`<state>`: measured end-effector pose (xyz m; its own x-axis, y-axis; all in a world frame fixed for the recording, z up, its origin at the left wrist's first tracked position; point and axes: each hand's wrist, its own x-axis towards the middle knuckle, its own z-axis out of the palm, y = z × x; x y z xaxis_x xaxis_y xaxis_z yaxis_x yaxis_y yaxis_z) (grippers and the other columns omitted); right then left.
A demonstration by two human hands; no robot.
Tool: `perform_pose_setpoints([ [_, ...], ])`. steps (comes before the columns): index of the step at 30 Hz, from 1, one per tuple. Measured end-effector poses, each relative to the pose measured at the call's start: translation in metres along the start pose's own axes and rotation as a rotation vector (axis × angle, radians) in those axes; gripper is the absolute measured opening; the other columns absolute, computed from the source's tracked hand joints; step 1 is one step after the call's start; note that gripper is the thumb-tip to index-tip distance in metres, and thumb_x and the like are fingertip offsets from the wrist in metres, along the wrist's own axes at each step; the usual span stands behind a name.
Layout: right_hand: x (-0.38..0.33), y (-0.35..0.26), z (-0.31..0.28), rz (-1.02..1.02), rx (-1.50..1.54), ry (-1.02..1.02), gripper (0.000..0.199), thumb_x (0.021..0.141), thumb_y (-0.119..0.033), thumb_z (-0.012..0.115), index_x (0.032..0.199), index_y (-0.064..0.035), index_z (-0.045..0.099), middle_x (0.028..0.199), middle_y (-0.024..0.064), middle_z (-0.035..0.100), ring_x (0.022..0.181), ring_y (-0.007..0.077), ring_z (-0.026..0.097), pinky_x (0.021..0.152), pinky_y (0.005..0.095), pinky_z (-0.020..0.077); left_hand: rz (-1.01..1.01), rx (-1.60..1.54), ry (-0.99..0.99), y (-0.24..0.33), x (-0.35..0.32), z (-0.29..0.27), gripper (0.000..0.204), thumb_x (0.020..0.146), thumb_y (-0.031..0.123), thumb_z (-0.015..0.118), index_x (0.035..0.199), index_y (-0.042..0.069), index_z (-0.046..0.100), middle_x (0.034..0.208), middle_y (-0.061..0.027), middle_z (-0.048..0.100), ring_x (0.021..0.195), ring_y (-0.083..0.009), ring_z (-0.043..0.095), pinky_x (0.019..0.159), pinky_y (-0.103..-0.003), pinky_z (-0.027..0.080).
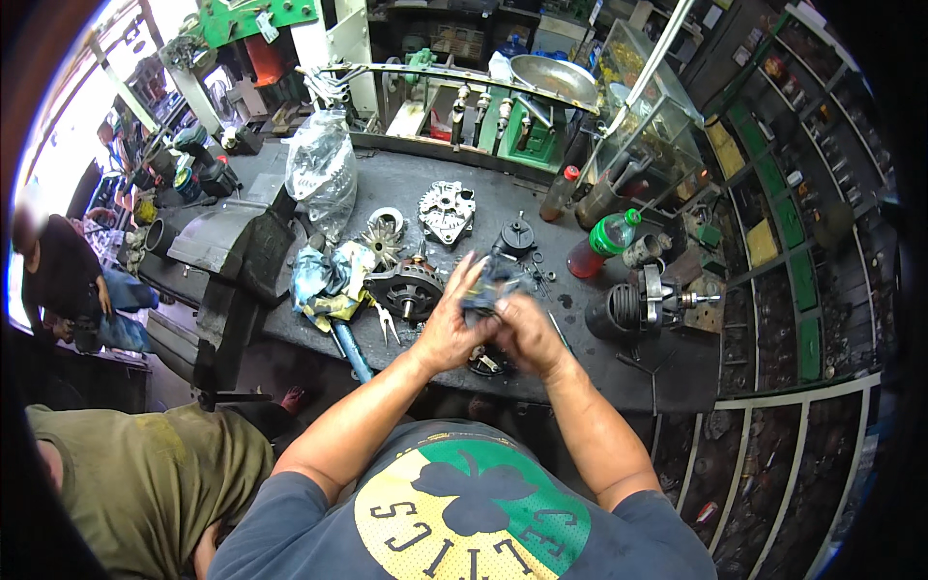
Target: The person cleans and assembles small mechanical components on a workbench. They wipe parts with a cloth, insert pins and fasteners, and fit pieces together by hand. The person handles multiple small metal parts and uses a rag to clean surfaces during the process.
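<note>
Over the bench's front half, both hands meet around a dark blue-grey piece [491, 282], too blurred to name. My left hand [447, 329] cups it from the left, its fingers reaching up along the side. Closed on its right side is my right hand [530, 331], smeared by motion. Just left of the hands sits a round dark alternator part [406, 290] with a shaft. Behind them stand a silver alternator housing [448, 211] and a black cylindrical part [515, 235]. A small metal part [483, 362] shows partly below my hands.
Left on the bench are a stained rag [333, 280], a blue-handled tool [350, 350], a clear plastic bag [322, 174] and a large vise [217, 242]. On the right stand a green-capped bottle [601, 244] and a metal assembly [638, 307]. Another person [164, 483] is close at lower left.
</note>
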<state>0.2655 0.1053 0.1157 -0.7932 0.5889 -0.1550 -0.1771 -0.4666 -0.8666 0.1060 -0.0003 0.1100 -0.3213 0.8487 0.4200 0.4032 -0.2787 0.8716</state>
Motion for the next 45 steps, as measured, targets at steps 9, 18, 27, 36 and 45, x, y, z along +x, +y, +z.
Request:
perform_pose_setpoints([
  [9, -0.052, -0.004, -0.061, 0.107, -1.476, -0.065, 0.117, 0.087, -0.034, 0.092, 0.176, -0.0047, 0.022, 0.176, 0.0333, 0.029, 0.158, 0.0463, 0.043, 0.131, 0.0488, 0.0383, -0.402, 0.407, -0.026, -0.03, -0.051, 0.009, 0.06, 0.111, 0.028, 0.066, 0.161, 0.0, 0.048, 0.14, -0.0258, 0.069, 0.132, -0.0401, 0.068, 0.111, -0.046, 0.054],
  [18, -0.063, 0.056, -0.074, -0.017, -1.365, 0.04, 0.117, 0.074, -0.034, 0.102, 0.171, -0.0151, 0.038, 0.173, 0.0264, 0.039, 0.151, 0.0489, 0.052, 0.122, 0.0526, 0.0493, -0.812, 0.395, -0.182, -0.048, -0.031, 0.03, 0.05, 0.091, 0.037, 0.092, 0.121, -0.002, 0.079, 0.089, -0.0135, 0.081, 0.075, -0.0186, 0.073, 0.072, -0.038, 0.059],
  [27, -0.064, 0.05, -0.07, -0.077, -1.366, 0.055, 0.11, 0.073, -0.039, 0.102, 0.165, -0.0156, 0.047, 0.166, 0.0249, 0.049, 0.139, 0.0477, 0.063, 0.115, 0.053, 0.0543, -0.747, 0.226, 0.002, -0.076, -0.108, 0.007, 0.051, 0.091, 0.001, 0.083, 0.14, -0.001, 0.07, 0.121, -0.0114, 0.081, 0.107, -0.0189, 0.076, 0.097, -0.035, 0.061],
  [36, -0.06, 0.059, -0.081, -0.125, -1.478, 0.036, 0.102, 0.076, -0.022, 0.097, 0.164, -0.015, 0.045, 0.162, 0.0277, 0.052, 0.13, 0.0505, 0.067, 0.11, 0.0532, 0.0578, 0.109, 0.922, -0.535, -0.039, -0.103, 0.043, 0.066, 0.087, 0.021, 0.077, 0.153, 0.02, 0.068, 0.181, -0.0147, 0.031, 0.165, -0.0443, 0.03, 0.126, -0.071, 0.034],
  [45, -0.067, 0.043, -0.062, -0.048, -1.501, 0.108, 0.102, 0.076, -0.035, 0.099, 0.163, -0.0186, 0.051, 0.164, 0.0202, 0.054, 0.135, 0.0444, 0.067, 0.112, 0.052, 0.057, 0.45, 0.719, -0.635, -0.065, -0.113, 0.006, 0.048, 0.088, 0.023, 0.072, 0.135, 0.013, 0.079, 0.167, -0.007, 0.054, 0.158, -0.0354, 0.044, 0.115, -0.055, 0.046],
])
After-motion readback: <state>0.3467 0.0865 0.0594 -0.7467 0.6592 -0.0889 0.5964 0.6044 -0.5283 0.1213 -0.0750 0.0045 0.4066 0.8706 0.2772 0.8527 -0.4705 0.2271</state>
